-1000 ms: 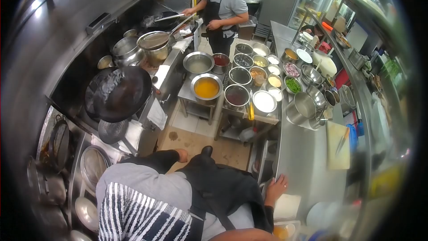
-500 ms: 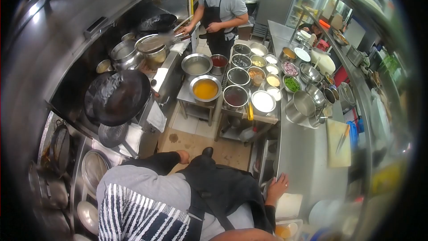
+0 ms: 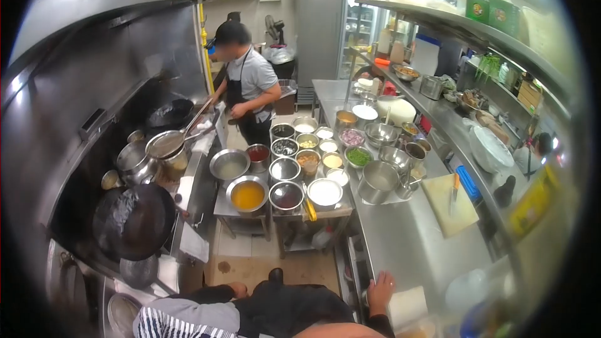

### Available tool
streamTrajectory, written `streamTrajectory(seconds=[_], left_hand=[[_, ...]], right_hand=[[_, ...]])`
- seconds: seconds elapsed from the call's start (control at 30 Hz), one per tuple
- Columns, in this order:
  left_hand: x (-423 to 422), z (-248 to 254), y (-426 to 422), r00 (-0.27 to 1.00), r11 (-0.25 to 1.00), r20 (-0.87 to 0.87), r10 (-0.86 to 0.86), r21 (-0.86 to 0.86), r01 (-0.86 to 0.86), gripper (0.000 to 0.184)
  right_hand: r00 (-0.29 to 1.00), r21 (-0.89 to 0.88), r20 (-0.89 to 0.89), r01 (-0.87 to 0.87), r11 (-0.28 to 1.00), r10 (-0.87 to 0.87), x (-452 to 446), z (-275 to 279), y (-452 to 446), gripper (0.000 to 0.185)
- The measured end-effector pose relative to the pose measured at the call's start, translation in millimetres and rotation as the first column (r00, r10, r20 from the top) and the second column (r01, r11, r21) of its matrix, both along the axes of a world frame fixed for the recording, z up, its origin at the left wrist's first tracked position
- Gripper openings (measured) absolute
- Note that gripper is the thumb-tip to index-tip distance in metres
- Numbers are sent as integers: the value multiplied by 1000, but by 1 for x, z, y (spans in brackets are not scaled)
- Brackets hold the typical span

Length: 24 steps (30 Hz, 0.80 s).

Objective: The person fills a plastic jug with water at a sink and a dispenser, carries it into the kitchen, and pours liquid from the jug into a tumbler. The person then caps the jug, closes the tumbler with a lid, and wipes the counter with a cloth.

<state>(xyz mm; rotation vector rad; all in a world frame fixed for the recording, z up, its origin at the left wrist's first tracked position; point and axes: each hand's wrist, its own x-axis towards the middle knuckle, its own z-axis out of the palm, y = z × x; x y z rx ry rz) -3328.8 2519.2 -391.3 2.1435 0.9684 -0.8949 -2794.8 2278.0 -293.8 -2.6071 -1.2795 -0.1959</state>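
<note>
My right hand rests on the front edge of the steel counter, fingers stretched out and nothing in them. Just beside it lies a folded whitish cloth or board. My left hand hangs low by my dark apron, touching nothing that I can see. Its fingers are mostly hidden. A small dark pan with a long handle is the nearest cookware on that side. Farther along the right counter, a knife with an orange handle lies on a cutting board.
A large black wok sits on the stove at left. Ahead, low tables hold several pots and bowls, among them a bowl of orange liquid. A co-worker stands at the far stove, holding a strainer by its handle.
My view has tilted upward, showing more of the room. My right hand's fingers are stretched out farther on the counter. The co-worker has turned toward the stove.
</note>
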Motion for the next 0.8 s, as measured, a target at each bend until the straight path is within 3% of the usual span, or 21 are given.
streamTrajectory(seconds=[0.07, 0.13, 0.23, 0.57, 0.63, 0.8], left_hand=[[-2, 28, 3, 994, 999, 94, 53, -3, -53, 51], [10, 43, -2, 997, 997, -25, 78, 12, -78, 50], [5, 22, 1, 997, 993, 35, 64, 94, -67, 50], [7, 5, 5, 998, 994, -15, -64, 92, 65, 51], [2, 1, 4, 998, 992, 45, -33, 121, 27, 51], [7, 8, -4, 1000, 999, 10, -25, 46, 24, 49]], right_hand=[[1000, 14, -18, -5, 1000, 5, -3, 9, 3, 59], [1000, 16, -17, -20, 1000, 21, -5, 11, 1, 58], [1000, 18, -21, -17, 1000, 17, -6, 17, 4, 57], [996, -6, -94, 3, 1000, -3, -3, 14, 4, 61], [996, -16, -92, 19, 1000, -20, -1, 14, 12, 61], [996, 6, -88, 9, 1000, -9, -1, 15, 4, 63]])
